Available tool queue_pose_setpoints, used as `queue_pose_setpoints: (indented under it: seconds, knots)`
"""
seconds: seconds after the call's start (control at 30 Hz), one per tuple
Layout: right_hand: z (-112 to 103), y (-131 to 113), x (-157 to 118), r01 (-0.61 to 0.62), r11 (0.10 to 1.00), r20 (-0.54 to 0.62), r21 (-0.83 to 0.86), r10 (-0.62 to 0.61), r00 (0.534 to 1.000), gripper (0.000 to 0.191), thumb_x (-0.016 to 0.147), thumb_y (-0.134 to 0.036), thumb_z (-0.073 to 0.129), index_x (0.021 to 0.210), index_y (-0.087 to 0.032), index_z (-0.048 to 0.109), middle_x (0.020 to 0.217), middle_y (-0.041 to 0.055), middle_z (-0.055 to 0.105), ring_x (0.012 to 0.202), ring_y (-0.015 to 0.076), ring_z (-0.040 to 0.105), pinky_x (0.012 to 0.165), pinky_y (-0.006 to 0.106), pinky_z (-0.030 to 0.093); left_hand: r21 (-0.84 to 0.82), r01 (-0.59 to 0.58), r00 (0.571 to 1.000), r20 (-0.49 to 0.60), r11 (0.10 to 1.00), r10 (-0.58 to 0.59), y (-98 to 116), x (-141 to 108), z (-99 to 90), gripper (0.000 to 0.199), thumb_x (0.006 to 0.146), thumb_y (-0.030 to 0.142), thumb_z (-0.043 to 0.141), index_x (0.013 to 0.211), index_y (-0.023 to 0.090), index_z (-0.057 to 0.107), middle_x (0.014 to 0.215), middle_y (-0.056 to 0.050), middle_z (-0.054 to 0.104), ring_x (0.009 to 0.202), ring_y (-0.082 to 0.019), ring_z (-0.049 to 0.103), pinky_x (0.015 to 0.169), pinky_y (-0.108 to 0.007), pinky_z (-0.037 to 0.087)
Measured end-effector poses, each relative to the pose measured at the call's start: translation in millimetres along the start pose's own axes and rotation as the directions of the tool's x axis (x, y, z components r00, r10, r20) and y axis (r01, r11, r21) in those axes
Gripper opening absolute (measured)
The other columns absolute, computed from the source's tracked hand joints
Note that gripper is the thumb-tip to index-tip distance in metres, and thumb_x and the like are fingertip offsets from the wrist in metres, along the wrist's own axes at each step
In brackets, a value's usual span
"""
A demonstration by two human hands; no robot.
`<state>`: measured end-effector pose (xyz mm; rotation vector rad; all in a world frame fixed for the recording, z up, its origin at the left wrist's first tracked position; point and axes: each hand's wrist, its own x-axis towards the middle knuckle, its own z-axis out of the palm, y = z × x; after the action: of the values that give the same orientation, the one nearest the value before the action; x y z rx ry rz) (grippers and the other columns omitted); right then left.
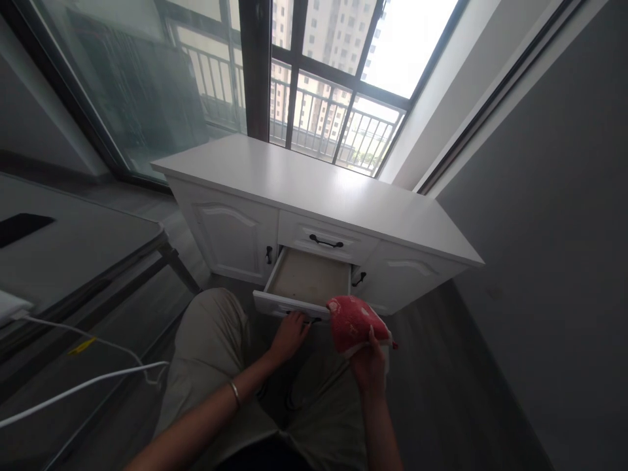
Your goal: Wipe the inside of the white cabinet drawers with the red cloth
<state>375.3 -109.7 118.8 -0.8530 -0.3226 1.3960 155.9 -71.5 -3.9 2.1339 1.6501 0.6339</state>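
A white sideboard (314,176) stands before me, with its lower middle drawer (310,275) pulled out and the pale drawer bottom showing. My left hand (290,337) is at the front of that drawer, its fingers curled over the dark drawer handle (314,320). In my right hand (369,366) is a folded red cloth (356,322) with white patterns and a pale underside, gripped from below with the thumb on top. The cloth is at the right end of the drawer front and covers part of it; I cannot tell whether they touch.
Above the open drawer is a closed drawer with a black handle (326,241). Cupboard doors (230,232) flank the drawers. On the left is a table (88,242) with a dark flat object (23,227); white cables (83,383) run near my leg. A grey wall (549,216) rises at right.
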Motion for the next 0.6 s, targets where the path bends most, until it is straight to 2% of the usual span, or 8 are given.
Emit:
queue_pose_setpoints:
  seconds: [0.13,0.27,0.43,0.6]
  knots:
    - [-8,-7,-1,-0.007,1.000,-0.004,0.022,0.007,1.000,0.027,0.079,-0.036,0.082,0.105,-0.029,0.081,0.119,0.0061,0.079,0.112,0.0291,0.075,0.103,0.053,0.060,0.055,0.008,0.998,0.059,0.998,-0.011,-12,19,22.6,0.036,0.105,0.041,0.045,0.118,0.021,0.072,0.119,-0.015,0.075,0.116,-0.031,0.067,0.106,-0.050,0.048]
    - [-14,-2,-2,0.019,0.999,0.001,0.029,-0.019,1.000,0.024,0.081,-0.034,0.080,0.104,-0.031,0.081,0.118,0.0043,0.080,0.110,0.0279,0.076,0.102,0.051,0.061,0.093,-0.022,0.996,0.090,0.995,0.013,-19,19,39.3,0.034,0.107,0.034,0.042,0.120,0.024,0.072,0.120,-0.013,0.075,0.118,-0.031,0.066,0.110,-0.055,0.042]
    - [-11,12,-2,-0.019,0.999,-0.029,0.035,0.020,0.999,0.022,0.081,-0.033,0.079,0.102,-0.029,0.082,0.114,0.0056,0.081,0.106,0.0279,0.077,0.097,0.049,0.062,0.146,-0.071,0.994,0.098,0.987,0.057,-27,12,50.8,0.035,0.107,0.028,0.040,0.130,0.029,0.066,0.125,-0.010,0.071,0.123,-0.029,0.062,0.112,-0.053,0.039]
    - [1,12,2,-0.062,0.996,-0.021,0.065,0.064,0.998,0.027,0.078,-0.032,0.084,0.104,-0.027,0.081,0.113,0.0050,0.081,0.105,0.0267,0.076,0.100,0.046,0.061,0.201,-0.104,0.991,0.101,0.974,0.085,-32,10,57.9,0.035,0.101,0.038,0.057,0.134,0.026,0.063,0.128,-0.012,0.067,0.124,-0.031,0.058,0.110,-0.053,0.040]
